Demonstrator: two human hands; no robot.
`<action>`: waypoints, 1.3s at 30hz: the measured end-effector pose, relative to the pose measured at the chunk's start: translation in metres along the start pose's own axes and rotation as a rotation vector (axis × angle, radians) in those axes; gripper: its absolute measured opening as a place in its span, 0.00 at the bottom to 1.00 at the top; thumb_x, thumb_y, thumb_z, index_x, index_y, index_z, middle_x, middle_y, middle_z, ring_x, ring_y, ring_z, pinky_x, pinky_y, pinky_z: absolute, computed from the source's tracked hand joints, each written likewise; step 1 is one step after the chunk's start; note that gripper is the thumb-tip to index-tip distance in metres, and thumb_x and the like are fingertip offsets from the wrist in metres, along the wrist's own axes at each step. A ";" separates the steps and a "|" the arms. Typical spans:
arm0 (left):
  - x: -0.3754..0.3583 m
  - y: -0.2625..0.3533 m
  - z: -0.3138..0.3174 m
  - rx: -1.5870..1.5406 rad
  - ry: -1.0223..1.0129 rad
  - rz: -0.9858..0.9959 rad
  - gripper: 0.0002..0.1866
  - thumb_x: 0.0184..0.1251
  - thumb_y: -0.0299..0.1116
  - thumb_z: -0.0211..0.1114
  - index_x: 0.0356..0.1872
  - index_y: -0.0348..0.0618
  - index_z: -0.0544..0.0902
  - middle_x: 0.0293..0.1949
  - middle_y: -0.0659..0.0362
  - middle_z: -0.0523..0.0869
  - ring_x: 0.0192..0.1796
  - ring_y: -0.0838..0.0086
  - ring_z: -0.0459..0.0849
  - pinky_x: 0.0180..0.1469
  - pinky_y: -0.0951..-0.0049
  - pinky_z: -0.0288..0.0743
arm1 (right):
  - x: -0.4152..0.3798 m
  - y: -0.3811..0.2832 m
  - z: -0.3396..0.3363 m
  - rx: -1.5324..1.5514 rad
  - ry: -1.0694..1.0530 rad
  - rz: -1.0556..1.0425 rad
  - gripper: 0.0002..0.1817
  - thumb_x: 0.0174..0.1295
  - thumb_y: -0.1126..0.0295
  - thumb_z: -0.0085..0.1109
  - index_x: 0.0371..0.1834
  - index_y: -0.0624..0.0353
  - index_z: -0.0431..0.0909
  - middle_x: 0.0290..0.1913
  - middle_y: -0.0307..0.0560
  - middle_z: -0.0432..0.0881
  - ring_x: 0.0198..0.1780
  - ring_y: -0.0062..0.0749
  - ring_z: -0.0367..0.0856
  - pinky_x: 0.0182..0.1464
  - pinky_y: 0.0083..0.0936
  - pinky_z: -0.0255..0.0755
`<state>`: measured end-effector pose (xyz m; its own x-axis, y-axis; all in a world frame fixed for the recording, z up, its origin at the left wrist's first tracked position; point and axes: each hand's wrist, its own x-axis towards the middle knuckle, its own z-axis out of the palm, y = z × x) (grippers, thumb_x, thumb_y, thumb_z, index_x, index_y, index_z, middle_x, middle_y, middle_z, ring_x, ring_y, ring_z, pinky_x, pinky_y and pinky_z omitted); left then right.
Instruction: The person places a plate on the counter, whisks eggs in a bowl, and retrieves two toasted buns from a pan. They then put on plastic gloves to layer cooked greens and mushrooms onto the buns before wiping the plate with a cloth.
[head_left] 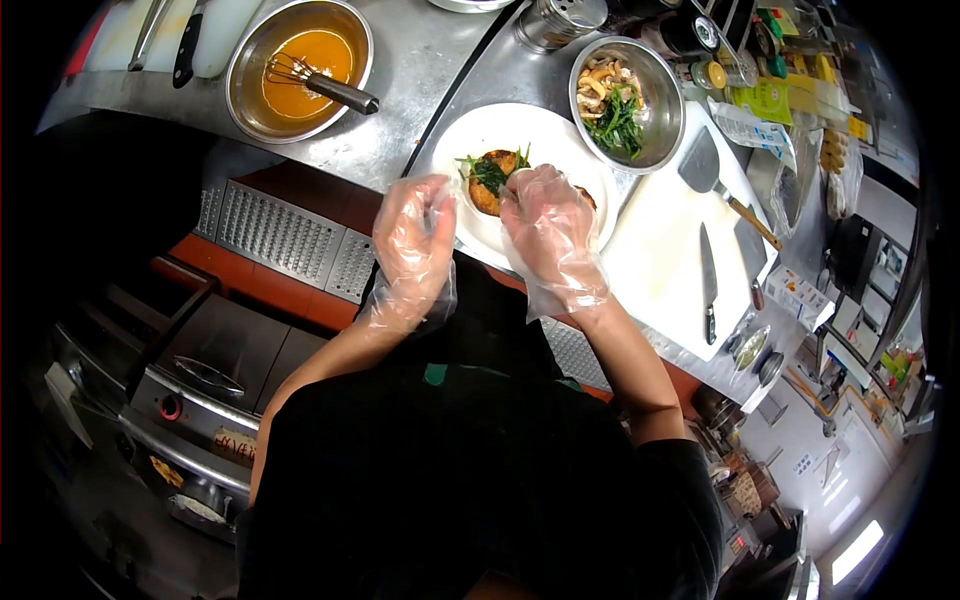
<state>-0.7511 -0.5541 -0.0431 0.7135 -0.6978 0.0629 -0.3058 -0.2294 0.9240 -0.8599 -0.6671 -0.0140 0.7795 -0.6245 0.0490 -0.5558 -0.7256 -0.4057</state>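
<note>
A white plate [465,135] holds browned round pieces of food, one of them [485,203] topped with dark leafy greens [488,174]. My right hand [552,235], in a clear plastic glove, is over the plate, its fingers pinched together at the greens and hiding part of the food. Another browned piece [587,198] shows partly behind that hand. Also gloved, my left hand [415,235] hovers by the plate's left edge with its fingers curled in and nothing visible in them. Beyond the plate stands a metal bowl [668,125] of cooked greens and mushroom-like pieces.
Left on the steel counter [405,95] is a bowl [240,100] of orange sauce with a whisk [340,92]. Knives [188,45] lie at far left. A white cutting board [660,250] on the right carries a knife [708,280] and a spatula [700,160]. A shaker [560,22] stands at the back.
</note>
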 end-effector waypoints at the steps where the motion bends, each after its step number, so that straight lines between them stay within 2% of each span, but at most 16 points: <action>1: 0.004 0.001 -0.002 0.001 -0.002 0.000 0.11 0.56 0.22 0.63 0.41 0.38 0.80 0.39 0.51 0.80 0.40 0.57 0.81 0.43 0.65 0.75 | 0.000 -0.002 0.001 -0.080 -0.035 0.010 0.07 0.50 0.72 0.62 0.32 0.57 0.77 0.31 0.46 0.78 0.34 0.39 0.80 0.37 0.32 0.75; 3: 0.014 0.000 -0.003 0.136 -0.007 0.131 0.12 0.56 0.22 0.63 0.43 0.39 0.80 0.41 0.51 0.79 0.42 0.57 0.81 0.44 0.64 0.74 | 0.000 -0.001 0.004 -0.158 -0.071 0.022 0.08 0.50 0.71 0.62 0.34 0.58 0.77 0.32 0.47 0.78 0.36 0.39 0.80 0.38 0.32 0.76; 6: 0.024 0.000 -0.003 0.186 -0.082 0.168 0.14 0.55 0.23 0.63 0.45 0.41 0.80 0.39 0.50 0.78 0.43 0.56 0.80 0.45 0.62 0.74 | 0.000 0.003 0.008 -0.112 -0.078 -0.022 0.10 0.51 0.69 0.61 0.36 0.59 0.77 0.34 0.49 0.78 0.37 0.40 0.80 0.39 0.34 0.76; 9: 0.033 -0.002 -0.006 0.283 -0.154 0.222 0.16 0.52 0.23 0.64 0.45 0.43 0.81 0.37 0.51 0.77 0.41 0.56 0.79 0.43 0.61 0.72 | 0.001 0.001 0.004 -0.162 -0.133 0.085 0.10 0.51 0.70 0.62 0.35 0.59 0.77 0.32 0.48 0.78 0.37 0.40 0.80 0.39 0.34 0.75; 11: 0.034 -0.005 -0.006 0.319 -0.191 0.245 0.17 0.50 0.23 0.65 0.45 0.44 0.81 0.36 0.52 0.77 0.40 0.57 0.78 0.42 0.60 0.71 | -0.003 0.005 -0.001 0.012 -0.016 0.051 0.09 0.50 0.71 0.63 0.34 0.59 0.78 0.31 0.47 0.79 0.35 0.40 0.80 0.39 0.33 0.75; 14: 0.035 -0.013 0.000 0.428 -0.238 0.297 0.19 0.48 0.24 0.66 0.45 0.46 0.82 0.34 0.54 0.77 0.38 0.59 0.77 0.43 0.60 0.67 | -0.002 0.002 -0.012 0.055 -0.062 0.139 0.08 0.49 0.72 0.63 0.33 0.60 0.79 0.30 0.47 0.79 0.33 0.40 0.80 0.37 0.32 0.74; 17: 0.040 -0.024 0.009 0.428 -0.197 0.364 0.16 0.47 0.26 0.66 0.42 0.47 0.83 0.31 0.55 0.78 0.36 0.60 0.76 0.43 0.59 0.64 | -0.001 0.001 -0.018 0.175 -0.111 0.203 0.09 0.51 0.72 0.62 0.35 0.62 0.80 0.30 0.49 0.80 0.32 0.40 0.80 0.37 0.31 0.74; 19: 0.042 -0.032 0.015 0.391 -0.122 0.449 0.10 0.47 0.26 0.66 0.34 0.47 0.82 0.27 0.57 0.78 0.35 0.61 0.76 0.43 0.58 0.63 | -0.001 0.000 -0.019 0.268 -0.111 0.229 0.09 0.51 0.72 0.62 0.35 0.64 0.80 0.29 0.50 0.80 0.32 0.40 0.81 0.37 0.31 0.74; 21: 0.044 -0.032 0.020 0.423 -0.143 0.387 0.08 0.47 0.26 0.66 0.31 0.47 0.80 0.27 0.58 0.78 0.35 0.61 0.76 0.42 0.59 0.63 | -0.002 -0.001 -0.019 0.382 -0.126 0.309 0.10 0.53 0.72 0.60 0.36 0.66 0.80 0.28 0.53 0.80 0.31 0.40 0.81 0.37 0.30 0.73; 25: 0.047 -0.023 0.015 0.453 -0.232 0.284 0.05 0.48 0.25 0.65 0.26 0.46 0.78 0.27 0.59 0.80 0.35 0.62 0.77 0.43 0.59 0.63 | -0.004 0.004 -0.011 0.407 -0.159 0.327 0.10 0.54 0.71 0.60 0.35 0.67 0.80 0.28 0.54 0.80 0.30 0.40 0.79 0.36 0.30 0.72; 27: 0.047 -0.023 0.012 0.422 -0.225 0.290 0.05 0.49 0.25 0.65 0.26 0.46 0.78 0.27 0.59 0.80 0.35 0.61 0.77 0.43 0.59 0.63 | -0.004 -0.001 -0.010 0.565 -0.192 0.529 0.12 0.54 0.69 0.61 0.35 0.68 0.79 0.28 0.54 0.79 0.29 0.40 0.78 0.35 0.30 0.71; 31: 0.042 -0.020 0.010 0.378 -0.180 0.327 0.04 0.51 0.27 0.65 0.26 0.45 0.78 0.28 0.58 0.80 0.35 0.61 0.77 0.44 0.60 0.64 | -0.007 -0.009 -0.009 0.355 -0.023 0.427 0.12 0.53 0.67 0.63 0.35 0.66 0.80 0.30 0.52 0.80 0.29 0.41 0.78 0.35 0.31 0.72; 33: 0.040 -0.015 0.007 0.359 -0.187 0.309 0.04 0.52 0.28 0.65 0.27 0.45 0.78 0.28 0.58 0.81 0.35 0.61 0.77 0.44 0.60 0.64 | -0.011 -0.002 0.008 0.007 0.058 0.161 0.11 0.53 0.67 0.65 0.34 0.63 0.80 0.31 0.51 0.80 0.30 0.42 0.78 0.35 0.32 0.73; 34: 0.040 -0.013 0.006 0.341 -0.192 0.290 0.04 0.52 0.29 0.65 0.28 0.44 0.79 0.28 0.58 0.81 0.35 0.60 0.77 0.45 0.61 0.64 | -0.011 -0.005 0.010 0.035 0.066 0.135 0.10 0.53 0.67 0.66 0.35 0.60 0.81 0.33 0.51 0.81 0.33 0.44 0.79 0.37 0.35 0.74; 39: 0.040 0.008 -0.009 0.291 -0.235 0.158 0.04 0.55 0.31 0.63 0.31 0.45 0.81 0.29 0.57 0.81 0.35 0.61 0.77 0.44 0.62 0.66 | -0.006 -0.019 0.004 0.025 0.029 0.083 0.12 0.53 0.68 0.65 0.39 0.60 0.80 0.34 0.52 0.81 0.37 0.46 0.81 0.39 0.37 0.75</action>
<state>-0.7195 -0.5775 -0.0294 0.4903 -0.8681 0.0771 -0.5899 -0.2654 0.7626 -0.8526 -0.6485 -0.0104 0.7223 -0.6903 0.0409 -0.6102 -0.6641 -0.4319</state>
